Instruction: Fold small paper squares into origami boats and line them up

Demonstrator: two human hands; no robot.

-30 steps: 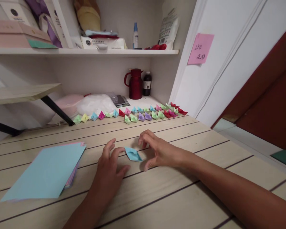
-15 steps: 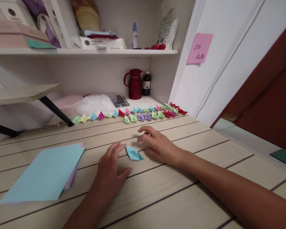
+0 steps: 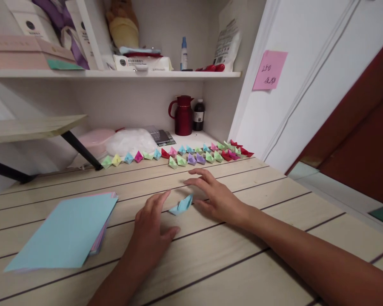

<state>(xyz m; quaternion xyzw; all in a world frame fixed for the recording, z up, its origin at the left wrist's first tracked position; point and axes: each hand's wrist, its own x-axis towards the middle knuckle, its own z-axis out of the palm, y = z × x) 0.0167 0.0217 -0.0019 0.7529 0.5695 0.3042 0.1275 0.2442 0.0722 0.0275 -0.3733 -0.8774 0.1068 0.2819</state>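
Observation:
A light-blue folded paper boat (image 3: 181,206) lies on the wooden tabletop (image 3: 210,263) between my two hands. My left hand (image 3: 152,221) is just left of the boat, its fingers apart and holding nothing. On the other side my right hand (image 3: 213,193) curves loosely, thumb and fingers spread, also with nothing in it. Its thumb comes close to the boat's right tip; whether it touches I cannot tell. Farther back, several small paper boats (image 3: 191,159) in green, purple, blue, pink, yellow and red stand in rows along the table's far edge.
A stack of coloured paper (image 3: 67,229), light blue on top, lies at the left. Behind it stands a small raised shelf (image 3: 35,127) on black legs. A red jug (image 3: 183,117) and a dark bottle (image 3: 198,115) stand in the cabinet beyond the boats.
The light-blue boat has turned, its right tip now pointing up and away instead of toward me. Both hands keep nearly the same places. The whole view has shifted slightly.

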